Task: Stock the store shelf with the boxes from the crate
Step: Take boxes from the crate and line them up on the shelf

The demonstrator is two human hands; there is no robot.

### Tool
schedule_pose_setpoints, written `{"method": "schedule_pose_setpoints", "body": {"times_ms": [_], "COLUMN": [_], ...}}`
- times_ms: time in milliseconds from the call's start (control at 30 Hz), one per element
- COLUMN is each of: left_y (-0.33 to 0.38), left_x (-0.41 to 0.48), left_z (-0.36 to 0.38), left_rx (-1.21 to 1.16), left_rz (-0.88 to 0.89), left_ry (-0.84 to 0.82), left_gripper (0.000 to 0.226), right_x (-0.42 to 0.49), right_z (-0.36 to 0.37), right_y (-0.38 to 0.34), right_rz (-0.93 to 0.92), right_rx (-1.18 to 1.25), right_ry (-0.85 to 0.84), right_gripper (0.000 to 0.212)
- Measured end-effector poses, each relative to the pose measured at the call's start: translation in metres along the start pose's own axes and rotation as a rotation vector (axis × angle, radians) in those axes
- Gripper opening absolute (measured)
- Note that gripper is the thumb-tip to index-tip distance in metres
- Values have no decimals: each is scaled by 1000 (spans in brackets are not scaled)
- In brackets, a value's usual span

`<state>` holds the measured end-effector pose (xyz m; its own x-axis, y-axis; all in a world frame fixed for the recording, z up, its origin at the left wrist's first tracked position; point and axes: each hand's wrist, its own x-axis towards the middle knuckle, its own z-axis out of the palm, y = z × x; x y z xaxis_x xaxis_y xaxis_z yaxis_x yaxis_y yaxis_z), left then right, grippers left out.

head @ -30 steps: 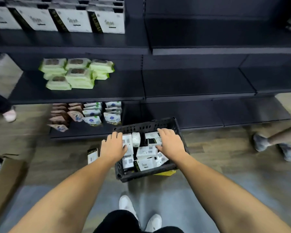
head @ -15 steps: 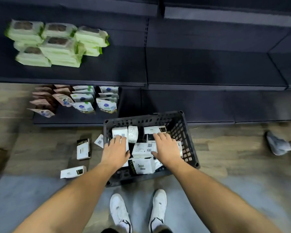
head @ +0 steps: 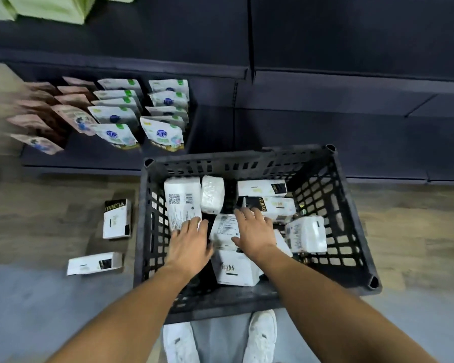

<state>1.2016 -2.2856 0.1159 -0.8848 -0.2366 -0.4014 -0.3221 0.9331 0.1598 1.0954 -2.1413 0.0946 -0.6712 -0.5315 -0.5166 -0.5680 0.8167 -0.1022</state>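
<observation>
Both hands were down inside the crate [head: 349, 226], fingers straight and spread, neither closed round anything. The left hand [head: 190, 244] lay with its fingertips on the near end of the QR-coded box [head: 182, 203], and the right hand [head: 255, 235] lay flat over the labelled box [head: 223, 227]. The QR-coded box ran lengthwise straight away from the left hand, which was the nearer. Beyond the crate stood the shelf [head: 325, 137], with pouches [head: 163, 133] towards its left.

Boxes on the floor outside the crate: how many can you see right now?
2. The farther box lies just left of the crate. The nearer box lies further left, closer to the person. Others may be hidden behind the crate's walls.
</observation>
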Motion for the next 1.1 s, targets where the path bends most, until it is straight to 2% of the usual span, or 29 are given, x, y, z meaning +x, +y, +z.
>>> {"method": "schedule_pose_setpoints", "body": {"times_ms": [200,333,400,500,567,767,1100], "left_y": [-2,0,0,-3,-6,-9,-5], "left_x": [17,26,28,27,26,7,-50], "left_z": [27,30,31,31,30,1,-123], "left_rx": [6,6,-6,-14,-17,-23,-32], "left_rz": [7,6,8,18,25,11,24], "left_ry": [13,42,48,44,32,1,-11], "left_gripper": [55,49,48,49,52,57,59], "right_x": [33,51,59,62,58,23,-72], "right_z": [30,30,27,23,23,0,-118], "right_y": [-4,-14,-19,-25,-27,-22,-21], "right_rz": [59,158,193,211,210,191,40], "right_rx": [-45,-101,-152,-229,-233,-85,-70], "right_ry": [-158,-262,-312,-348,-330,-240,-11], "right_gripper": [93,111,107,90,88,99,110]}}
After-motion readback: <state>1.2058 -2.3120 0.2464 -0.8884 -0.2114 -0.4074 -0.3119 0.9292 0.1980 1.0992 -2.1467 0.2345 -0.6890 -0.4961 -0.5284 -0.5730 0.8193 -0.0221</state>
